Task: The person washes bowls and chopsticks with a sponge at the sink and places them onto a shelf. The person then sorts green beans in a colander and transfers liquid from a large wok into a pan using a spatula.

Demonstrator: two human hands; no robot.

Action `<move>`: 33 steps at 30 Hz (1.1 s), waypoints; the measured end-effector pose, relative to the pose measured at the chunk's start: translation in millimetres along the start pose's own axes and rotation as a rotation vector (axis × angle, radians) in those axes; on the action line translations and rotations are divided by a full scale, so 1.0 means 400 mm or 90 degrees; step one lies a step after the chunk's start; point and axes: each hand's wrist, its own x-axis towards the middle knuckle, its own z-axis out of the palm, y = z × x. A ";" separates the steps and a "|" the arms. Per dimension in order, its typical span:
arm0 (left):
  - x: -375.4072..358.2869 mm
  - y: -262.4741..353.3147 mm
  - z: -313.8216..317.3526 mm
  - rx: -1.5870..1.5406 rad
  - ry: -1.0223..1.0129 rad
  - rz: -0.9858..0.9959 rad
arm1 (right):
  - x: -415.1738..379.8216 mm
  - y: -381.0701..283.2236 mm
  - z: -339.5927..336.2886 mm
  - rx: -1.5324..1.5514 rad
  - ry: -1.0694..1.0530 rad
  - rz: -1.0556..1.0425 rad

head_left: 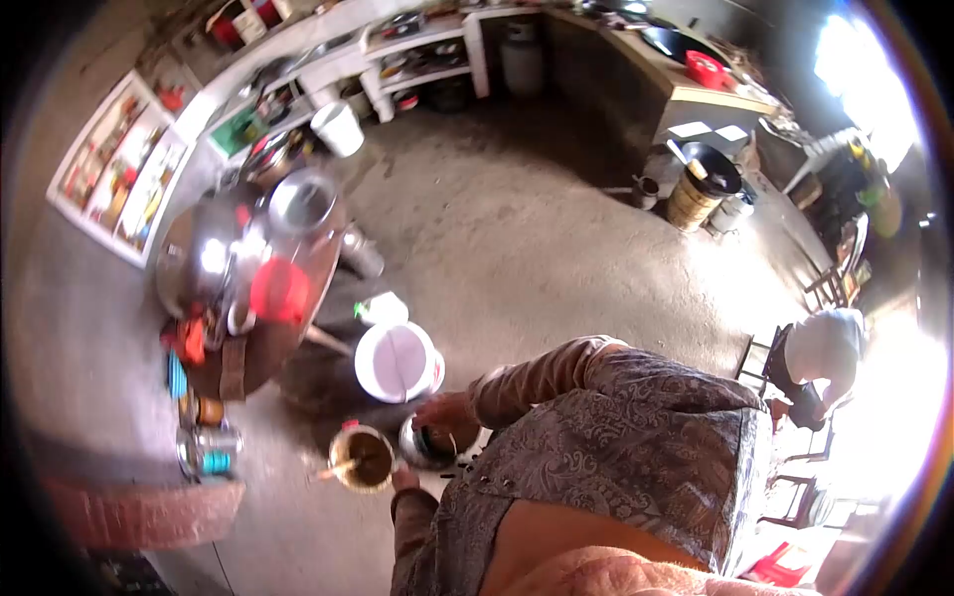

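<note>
My right hand (444, 409) reaches over a dark metal pot (429, 449) on the floor, its fingers closed near the rim; what they hold is too small to name. Lower down, my left hand (404, 479) is at the right edge of a round container (361, 459) with brownish contents and a light wooden handle sticking out to the left. Its fingers are small and unclear. A large white bucket (396, 360) stands just beyond both hands.
A round table (320, 260) with a red basin (279, 290) and a metal basin (303, 202) stands at left. Another person (824, 353) bends near chairs at right. A black-topped bin (689, 204) and a white bucket (338, 129) stand farther off.
</note>
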 end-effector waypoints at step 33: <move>1.411 0.729 -0.463 0.380 -0.195 0.467 | -1.338 0.865 -0.335 0.130 0.481 1.202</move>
